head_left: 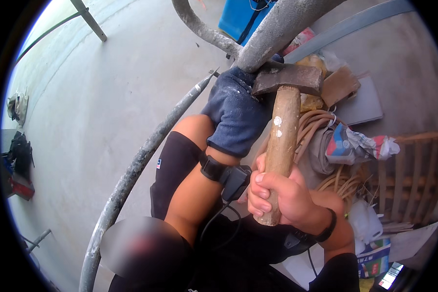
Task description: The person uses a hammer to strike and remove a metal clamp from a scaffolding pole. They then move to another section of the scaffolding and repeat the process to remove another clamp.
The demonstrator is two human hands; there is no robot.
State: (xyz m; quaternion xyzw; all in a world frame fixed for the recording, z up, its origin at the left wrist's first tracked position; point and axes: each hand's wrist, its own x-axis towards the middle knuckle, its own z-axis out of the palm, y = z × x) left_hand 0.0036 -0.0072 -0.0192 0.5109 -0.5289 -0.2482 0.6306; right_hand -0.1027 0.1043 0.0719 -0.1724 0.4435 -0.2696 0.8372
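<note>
My bare right hand (289, 197) is wrapped round the lower wooden handle of a hammer (283, 134). Its rusty steel head points away from me, in front of a thick grey pipe (272, 36). My left hand (237, 107) wears a dusty dark blue glove and looks closed, right beside the hammer head. The glove meets the underside of the thick pipe where a curved thinner one joins it. My left fingertips, and whatever they hold, are hidden behind the hammer head and the pipe.
A long, paint-spattered metal tube (131, 180) runs along my left side. To the right lie a coiled tan hose (316, 124), crumpled packaging (357, 146), a slatted wooden pallet (404, 175) and a white plastic jug (365, 219). A blue container (241, 19) stands beyond the pipes.
</note>
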